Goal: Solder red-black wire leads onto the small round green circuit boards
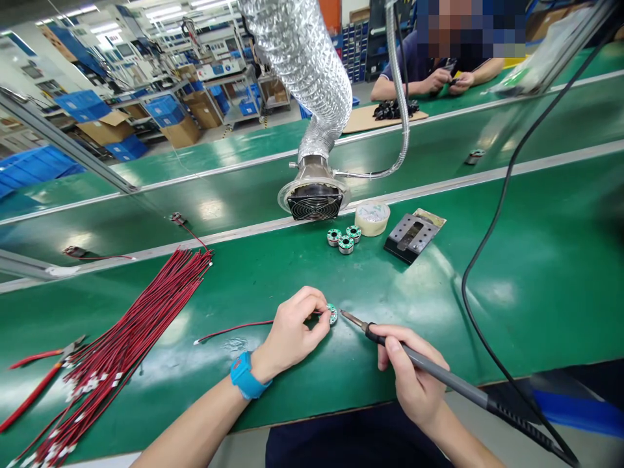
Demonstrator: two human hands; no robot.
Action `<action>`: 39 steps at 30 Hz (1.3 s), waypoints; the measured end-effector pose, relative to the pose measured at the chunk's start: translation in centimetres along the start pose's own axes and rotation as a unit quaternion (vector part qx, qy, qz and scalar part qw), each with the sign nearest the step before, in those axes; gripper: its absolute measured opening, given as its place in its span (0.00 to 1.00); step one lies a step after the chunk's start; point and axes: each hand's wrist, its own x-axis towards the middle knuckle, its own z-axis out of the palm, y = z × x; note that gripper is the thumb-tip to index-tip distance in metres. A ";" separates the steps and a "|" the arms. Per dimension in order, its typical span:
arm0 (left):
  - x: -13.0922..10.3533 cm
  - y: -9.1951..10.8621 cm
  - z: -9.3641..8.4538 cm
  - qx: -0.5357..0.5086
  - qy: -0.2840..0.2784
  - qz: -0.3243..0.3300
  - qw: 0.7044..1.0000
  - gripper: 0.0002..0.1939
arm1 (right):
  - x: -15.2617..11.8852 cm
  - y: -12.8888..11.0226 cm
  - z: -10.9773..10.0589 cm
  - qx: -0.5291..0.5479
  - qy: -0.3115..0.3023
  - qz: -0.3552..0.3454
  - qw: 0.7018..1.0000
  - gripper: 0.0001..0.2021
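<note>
My left hand (pixel 298 325), with a blue wrist strap (pixel 249 376), pinches a thin red-and-black wire (pixel 238 327) at the edge of a small round part with a green circuit board (pixel 333 314). The wire's white connector end trails off to the left on the bench. My right hand (pixel 414 374) is closed round the grey handle of a soldering iron (pixel 429 366). Its tip sits just right of the board, with a small gap between them. Three similar round parts (pixel 346 244) stand together farther back, beside a roll of tape (pixel 372 218).
A bundle of red wires (pixel 146 318) and red-handled cutters (pixel 46 370) lie at the left. A fume extractor (pixel 316 201) hangs over the bench's back edge. A metal block (pixel 412 235) stands right of the tape. The iron's black cable (pixel 470 292) loops at the right. Another person works opposite.
</note>
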 end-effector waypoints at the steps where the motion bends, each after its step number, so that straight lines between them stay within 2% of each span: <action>1: 0.0 0.0 0.0 -0.001 0.000 -0.002 1.000 0.06 | 0.0 0.0 0.0 -0.001 -0.006 0.000 1.000 0.11; 9: 0.2 0.1 0.2 0.004 0.006 -0.019 1.000 0.07 | 0.2 0.0 0.2 -0.012 -0.035 -0.003 0.999 0.12; 14: 0.3 0.4 0.5 0.022 0.019 -0.029 0.999 0.08 | 0.5 -0.2 0.4 -0.025 -0.027 -0.019 0.999 0.11; 20: 0.4 0.6 0.5 0.036 0.014 -0.037 0.999 0.09 | 0.5 -0.2 0.2 -0.003 -0.037 -0.007 0.999 0.12; 25: 0.6 0.6 0.2 0.039 -0.003 -0.040 0.998 0.08 | 0.2 -0.2 0.1 0.017 0.005 0.002 1.000 0.12; 28: 0.7 0.7 0.1 0.036 -0.015 -0.043 0.998 0.08 | 0.1 -0.2 0.1 0.015 0.005 0.003 1.000 0.12; 39: 0.9 0.8 -0.1 0.034 -0.029 -0.054 0.998 0.09 | 0.8 -1.0 0.6 -0.061 0.039 -0.041 0.997 0.11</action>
